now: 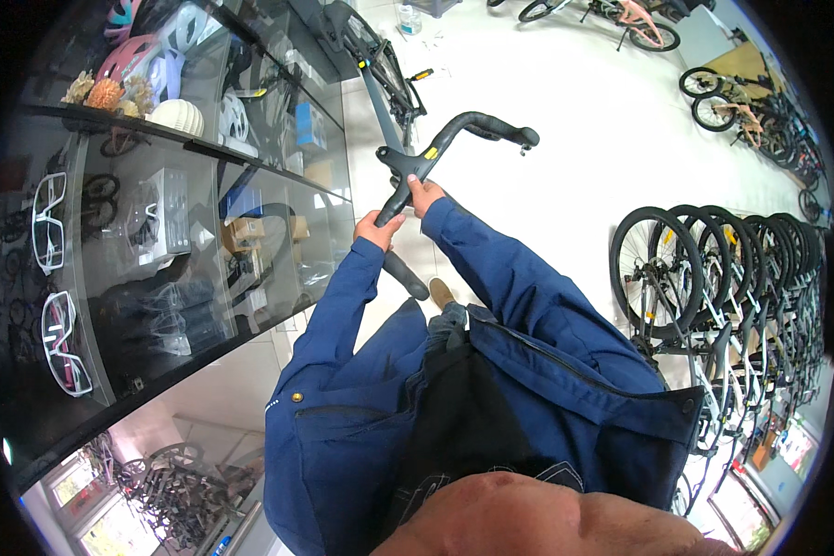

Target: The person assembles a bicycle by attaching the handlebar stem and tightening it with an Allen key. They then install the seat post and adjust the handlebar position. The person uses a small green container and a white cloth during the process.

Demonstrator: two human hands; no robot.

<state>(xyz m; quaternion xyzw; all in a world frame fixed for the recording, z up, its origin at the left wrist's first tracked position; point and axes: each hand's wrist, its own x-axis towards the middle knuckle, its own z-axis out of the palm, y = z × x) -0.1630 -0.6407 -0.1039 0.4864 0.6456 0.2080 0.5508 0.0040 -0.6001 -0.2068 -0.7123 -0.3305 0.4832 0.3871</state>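
In front of me is a black drop handlebar (449, 130) with dark tape and a small yellow mark near its stem. One curved end reaches to the far right; the other drops toward my foot. My left hand (377, 231) is closed round the near part of the bar. Just right of it, my right hand (423, 195) grips the bar close to the stem, thumb on top. The fingers under the bar are partly hidden. The handlebar belongs to a dark bicycle (385, 107) stretching away from me, a pedal (423, 74) sticking out to its right.
A glass display cabinet (195, 148) runs close along my left, holding helmets (162, 74), white-framed glasses (49, 222) and boxes. To the right stands a row of bicycles (658, 269). More bicycles (713, 97) are at the far right. My shoe (440, 292) is below the bar.
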